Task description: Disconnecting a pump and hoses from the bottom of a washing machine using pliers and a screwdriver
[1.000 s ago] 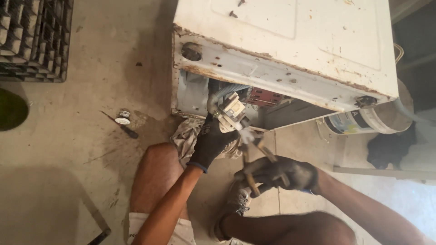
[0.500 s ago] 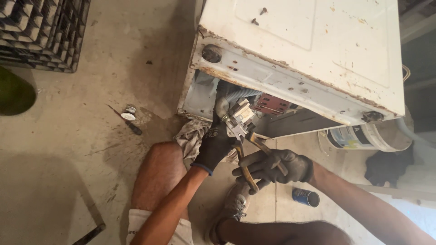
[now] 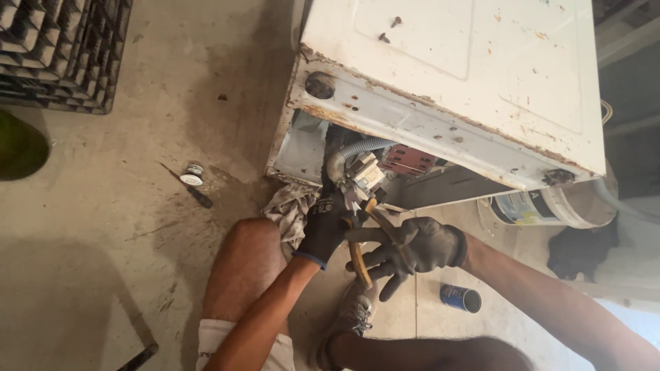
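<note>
1. The left hand (image 3: 326, 223), in a dark knit glove with a blue cuff, was closed around the pale plastic pump assembly (image 3: 363, 180) hanging out of the open underside of the washing machine (image 3: 467, 75)
2. The right hand (image 3: 412, 249), in a grey, grimy glove, gripped pliers (image 3: 364, 240) with worn orange-brown handles, fingers partly spread around them; the metal tip sat just below the pump assembly, touching it or nearly so
3. The washing machine lay tipped on its side, its white enamel panel chipped and speckled with rust, the base rail flaking brown along the edges
4. A ribbed grey hose (image 3: 357, 150) curved down out of the cavity to the pump assembly
5. A crumpled, stained rag (image 3: 289, 209) lay on the floor under the machine's corner, beside the person's bare knee
6. The concrete floor (image 3: 124, 206) was smooth, dusty and smeared with dark marks; a small screwdriver (image 3: 189, 189) and a round white cap (image 3: 192, 175) rested on it well to the left
7. A short blue can (image 3: 459, 297) lay on its side near the right forearm, and a black plastic crate (image 3: 55, 48) stood at the upper left
</note>
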